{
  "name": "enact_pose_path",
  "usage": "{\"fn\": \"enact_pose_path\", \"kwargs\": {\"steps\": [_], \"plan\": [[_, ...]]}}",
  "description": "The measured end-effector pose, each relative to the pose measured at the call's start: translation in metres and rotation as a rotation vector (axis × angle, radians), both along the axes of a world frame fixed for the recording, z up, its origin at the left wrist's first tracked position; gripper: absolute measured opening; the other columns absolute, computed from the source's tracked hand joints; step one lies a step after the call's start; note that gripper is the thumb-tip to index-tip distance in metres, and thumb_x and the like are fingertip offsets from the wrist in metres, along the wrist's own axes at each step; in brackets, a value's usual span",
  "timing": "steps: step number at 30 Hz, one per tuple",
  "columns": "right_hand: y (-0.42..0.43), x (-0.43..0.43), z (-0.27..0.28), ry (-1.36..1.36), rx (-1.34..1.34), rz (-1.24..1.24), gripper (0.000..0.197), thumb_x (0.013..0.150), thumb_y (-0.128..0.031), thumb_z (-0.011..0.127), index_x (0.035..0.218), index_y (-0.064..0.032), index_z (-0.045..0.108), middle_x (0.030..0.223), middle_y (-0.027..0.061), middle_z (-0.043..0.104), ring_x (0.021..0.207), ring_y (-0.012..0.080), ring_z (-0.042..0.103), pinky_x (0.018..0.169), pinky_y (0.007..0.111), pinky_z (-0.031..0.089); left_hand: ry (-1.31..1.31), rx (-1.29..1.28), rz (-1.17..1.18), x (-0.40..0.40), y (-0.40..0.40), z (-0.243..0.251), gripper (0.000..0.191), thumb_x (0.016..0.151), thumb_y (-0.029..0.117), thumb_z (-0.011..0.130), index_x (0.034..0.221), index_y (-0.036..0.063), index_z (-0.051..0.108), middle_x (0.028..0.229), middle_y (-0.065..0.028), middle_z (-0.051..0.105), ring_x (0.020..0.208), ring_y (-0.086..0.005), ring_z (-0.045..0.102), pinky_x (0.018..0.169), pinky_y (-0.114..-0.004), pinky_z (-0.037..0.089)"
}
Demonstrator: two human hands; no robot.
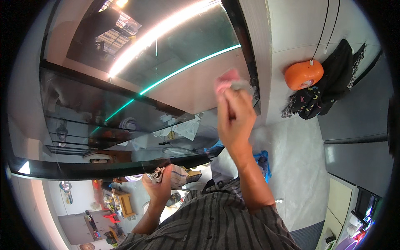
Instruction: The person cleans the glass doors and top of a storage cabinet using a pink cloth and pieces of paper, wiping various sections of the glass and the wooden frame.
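Observation:
My right hand (pixel 236 117) is raised before an open display cabinet, pinching a folded pink and grey cloth (pixel 227 79) that is blurred. Behind the cloth is the cabinet's pinkish-brown back panel (pixel 200 81), below a glass shelf (pixel 190 64) with a glowing green edge. Lower left, my left hand (pixel 158 187) grips a crumpled, striped pale cloth (pixel 178 176) at the lower edge of a black-framed glass door (pixel 103 168). The thumb lies against that frame. Whether the cloth in my right hand touches a surface cannot be told.
A bright light strip (pixel 162 34) crosses the cabinet's upper part. On the right wall hang an orange plastic container (pixel 303 75) and dark cloths (pixel 336 78). A dark grey refrigerator-like appliance (pixel 353 122) stands beyond. Grey tiled floor (pixel 293 165) lies below; a wooden stool (pixel 125 203) is lower left.

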State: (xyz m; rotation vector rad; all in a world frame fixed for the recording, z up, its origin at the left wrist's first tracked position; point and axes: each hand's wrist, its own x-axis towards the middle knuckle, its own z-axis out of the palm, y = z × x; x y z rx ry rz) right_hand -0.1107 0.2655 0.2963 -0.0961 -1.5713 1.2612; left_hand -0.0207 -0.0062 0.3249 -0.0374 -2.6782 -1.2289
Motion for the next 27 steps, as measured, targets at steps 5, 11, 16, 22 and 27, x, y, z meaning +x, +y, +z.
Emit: {"fn": "enact_pose_path", "kwargs": {"steps": [5,11,16,22,27], "plan": [[0.000,-0.003,0.014,0.038,-0.073,0.028,0.017,0.086,0.007,0.070,0.103,0.0033,0.068,0.091,0.0123,0.063,0.071,0.0192,0.059,0.061,0.027,0.047,0.044,-0.035,-0.062,0.002,0.003,0.003,0.020,0.085,0.006,0.079,0.101,-0.0005,0.069,0.091,-0.0066,0.073,0.080,-0.0134,0.067,0.076,-0.029,0.053],[-0.002,-0.005,0.024,0.091,-0.049,0.038,0.024,0.082,-0.001,0.075,0.105,-0.0047,0.071,0.091,0.0095,0.064,0.076,0.0293,0.061,0.068,0.037,0.048,0.030,-0.031,-0.015,0.007,0.008,0.004,0.024,0.084,0.007,0.081,0.103,-0.0002,0.067,0.092,-0.0069,0.072,0.082,-0.0142,0.067,0.076,-0.029,0.053],[-0.002,0.002,0.019,0.014,0.034,0.022,0.017,0.085,0.008,0.070,0.101,0.0028,0.069,0.089,0.0120,0.063,0.067,0.0203,0.058,0.060,0.027,0.046,0.075,0.009,-0.047,0.006,0.010,0.004,0.021,0.085,0.007,0.080,0.100,-0.0008,0.068,0.088,-0.0067,0.073,0.078,-0.0144,0.067,0.074,-0.029,0.054],[-0.005,0.006,0.012,0.030,0.124,0.020,0.018,0.083,0.007,0.072,0.100,0.0017,0.069,0.087,0.0118,0.062,0.071,0.0247,0.060,0.063,0.030,0.048,0.038,-0.054,-0.048,0.008,0.018,0.012,0.016,0.086,0.006,0.078,0.098,-0.0008,0.070,0.088,-0.0068,0.073,0.078,-0.0129,0.067,0.074,-0.029,0.054],[-0.006,0.009,0.012,0.014,0.119,0.032,0.019,0.083,0.007,0.073,0.100,0.0012,0.069,0.086,0.0122,0.061,0.072,0.0259,0.060,0.064,0.031,0.048,0.057,-0.045,-0.040,0.008,0.018,0.011,0.016,0.086,0.006,0.078,0.099,-0.0007,0.070,0.087,-0.0069,0.073,0.078,-0.0131,0.067,0.073,-0.029,0.053]]}}
